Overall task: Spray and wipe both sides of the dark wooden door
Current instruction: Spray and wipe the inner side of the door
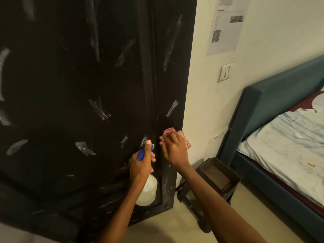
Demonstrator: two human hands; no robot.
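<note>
While the left hand (140, 163) grips the light, rigid white plastic spray bottle with blue trigger (147, 189) at its neck, the right hand (172, 148) presses the soft red-and-white cloth (184, 139) against the streaked dark wooden door's (70, 85) lower frame; hold likely secure.

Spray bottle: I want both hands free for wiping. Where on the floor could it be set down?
Bare pale floor lies between the door's bottom corner and the small dark stand. Right of the stand it is crowded: the bed frame sits close. The left hand holds the spray bottle.

Matt dark wooden door (70, 85) (white-smeared), translucent plastic spray bottle (148, 190)
</note>
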